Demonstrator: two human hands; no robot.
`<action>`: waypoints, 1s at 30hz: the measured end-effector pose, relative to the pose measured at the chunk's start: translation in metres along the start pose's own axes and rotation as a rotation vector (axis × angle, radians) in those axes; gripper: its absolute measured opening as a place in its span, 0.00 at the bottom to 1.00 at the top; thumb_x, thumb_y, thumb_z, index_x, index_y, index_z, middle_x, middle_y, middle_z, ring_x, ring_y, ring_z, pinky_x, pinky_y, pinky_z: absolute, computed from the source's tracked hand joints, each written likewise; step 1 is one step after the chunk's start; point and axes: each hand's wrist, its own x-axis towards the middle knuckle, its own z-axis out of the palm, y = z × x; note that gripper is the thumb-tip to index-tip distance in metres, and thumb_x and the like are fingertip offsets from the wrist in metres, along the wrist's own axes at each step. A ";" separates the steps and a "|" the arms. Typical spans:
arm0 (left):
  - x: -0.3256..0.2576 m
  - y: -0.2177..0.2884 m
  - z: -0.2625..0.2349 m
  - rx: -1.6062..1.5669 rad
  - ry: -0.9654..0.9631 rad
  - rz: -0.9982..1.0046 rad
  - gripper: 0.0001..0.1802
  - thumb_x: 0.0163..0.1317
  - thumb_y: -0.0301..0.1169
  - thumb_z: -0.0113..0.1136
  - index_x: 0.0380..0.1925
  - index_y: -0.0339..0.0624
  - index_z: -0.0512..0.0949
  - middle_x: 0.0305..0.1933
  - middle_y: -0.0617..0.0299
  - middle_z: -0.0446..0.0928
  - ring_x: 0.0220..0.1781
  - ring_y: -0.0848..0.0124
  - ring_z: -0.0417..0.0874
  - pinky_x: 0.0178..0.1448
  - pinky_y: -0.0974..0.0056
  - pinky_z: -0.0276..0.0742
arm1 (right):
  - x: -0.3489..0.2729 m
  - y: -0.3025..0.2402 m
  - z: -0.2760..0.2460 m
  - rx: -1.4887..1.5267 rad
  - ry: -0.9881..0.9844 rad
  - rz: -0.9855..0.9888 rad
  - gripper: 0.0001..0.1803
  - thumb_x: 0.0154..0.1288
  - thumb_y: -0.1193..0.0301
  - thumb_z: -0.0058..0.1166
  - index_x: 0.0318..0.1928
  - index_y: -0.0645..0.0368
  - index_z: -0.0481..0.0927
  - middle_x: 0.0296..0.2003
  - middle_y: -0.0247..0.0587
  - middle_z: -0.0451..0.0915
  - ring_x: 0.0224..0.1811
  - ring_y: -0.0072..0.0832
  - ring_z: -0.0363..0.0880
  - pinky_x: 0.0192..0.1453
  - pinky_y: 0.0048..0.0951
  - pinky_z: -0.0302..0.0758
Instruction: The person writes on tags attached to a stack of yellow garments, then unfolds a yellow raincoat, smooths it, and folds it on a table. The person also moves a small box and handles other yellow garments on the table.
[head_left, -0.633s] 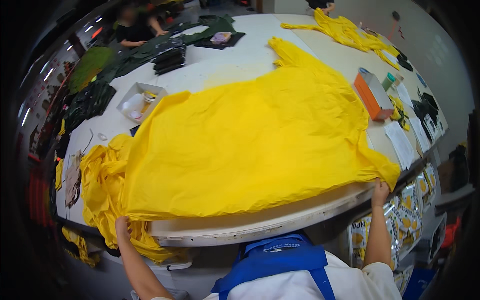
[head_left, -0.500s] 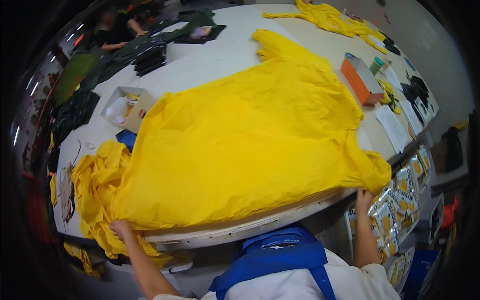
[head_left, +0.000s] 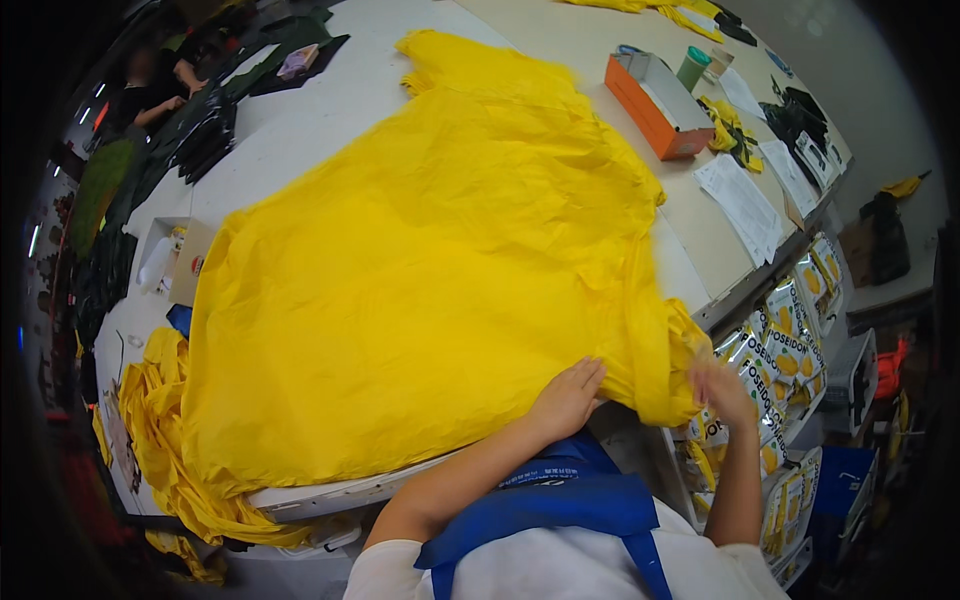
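Observation:
A large yellow garment (head_left: 400, 290) of thin fabric, like a raincoat, lies spread over the white table in front of me. My left hand (head_left: 570, 395) rests on its near right part, fingers stretched out together. At the right, my right hand (head_left: 725, 390) is beside the sleeve (head_left: 675, 375), which bunches and hangs over the table edge. Motion smears the right fingers, so their grip is unclear. More crumpled yellow fabric (head_left: 155, 400) hangs off the table's left corner.
An orange box (head_left: 655, 115), a green container (head_left: 693, 68) and paper sheets (head_left: 740, 205) lie at the far right. Packaged goods (head_left: 785, 335) sit below the right edge. A carton (head_left: 185, 265) stands at left. Dark garments (head_left: 205, 130) lie near another person (head_left: 145, 95) at far left.
My left hand has left the garment's near left corner and moved right onto its near right part. My view has shifted right. My right hand stays by the sleeve, which has moved inward.

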 end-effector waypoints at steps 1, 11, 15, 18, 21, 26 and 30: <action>0.007 0.001 0.011 0.016 0.002 -0.041 0.31 0.56 0.30 0.59 0.60 0.31 0.65 0.65 0.44 0.65 0.68 0.51 0.65 0.71 0.54 0.60 | 0.044 -0.011 -0.009 -0.140 0.258 -0.111 0.11 0.66 0.79 0.40 0.42 0.60 0.78 0.27 0.30 0.75 0.20 0.16 0.68 0.24 0.23 0.67; 0.055 0.025 0.029 0.093 -0.062 -0.214 0.25 0.55 0.42 0.63 0.54 0.53 0.75 0.68 0.48 0.62 0.69 0.50 0.61 0.68 0.47 0.58 | 0.248 0.016 -0.050 -0.911 0.511 -0.377 0.23 0.62 0.73 0.52 0.59 0.56 0.68 0.54 0.54 0.69 0.55 0.49 0.69 0.59 0.44 0.68; 0.060 0.027 0.028 0.122 -0.067 -0.209 0.21 0.55 0.41 0.61 0.49 0.51 0.77 0.67 0.46 0.62 0.69 0.49 0.62 0.69 0.46 0.58 | 0.145 0.019 -0.054 -0.633 0.168 -0.189 0.34 0.57 0.69 0.61 0.63 0.60 0.64 0.59 0.54 0.67 0.63 0.47 0.64 0.68 0.40 0.60; 0.063 0.024 0.024 0.170 -0.039 -0.152 0.20 0.55 0.37 0.59 0.50 0.50 0.77 0.67 0.45 0.63 0.68 0.48 0.63 0.69 0.48 0.59 | 0.089 0.049 -0.047 -0.438 0.038 -0.135 0.32 0.58 0.73 0.58 0.63 0.62 0.66 0.56 0.50 0.72 0.61 0.43 0.68 0.66 0.38 0.63; 0.067 0.005 0.055 0.105 0.021 -0.071 0.23 0.54 0.33 0.58 0.53 0.46 0.75 0.65 0.43 0.63 0.66 0.47 0.65 0.68 0.50 0.61 | 0.061 0.096 -0.058 0.012 0.042 0.205 0.27 0.61 0.71 0.53 0.61 0.63 0.67 0.54 0.47 0.75 0.57 0.42 0.74 0.62 0.39 0.69; 0.070 -0.002 0.063 -0.024 0.092 -0.116 0.25 0.55 0.31 0.57 0.55 0.38 0.72 0.62 0.43 0.67 0.65 0.48 0.66 0.67 0.51 0.65 | -0.008 0.092 -0.080 1.239 0.372 0.263 0.24 0.69 0.61 0.43 0.59 0.62 0.69 0.56 0.48 0.75 0.59 0.41 0.74 0.62 0.45 0.71; 0.073 -0.002 0.053 -0.144 0.023 -0.091 0.26 0.55 0.31 0.57 0.56 0.39 0.72 0.61 0.45 0.69 0.65 0.50 0.67 0.66 0.53 0.66 | -0.018 -0.007 -0.035 1.300 0.343 -0.011 0.25 0.72 0.58 0.41 0.62 0.62 0.67 0.59 0.48 0.72 0.61 0.42 0.71 0.67 0.49 0.65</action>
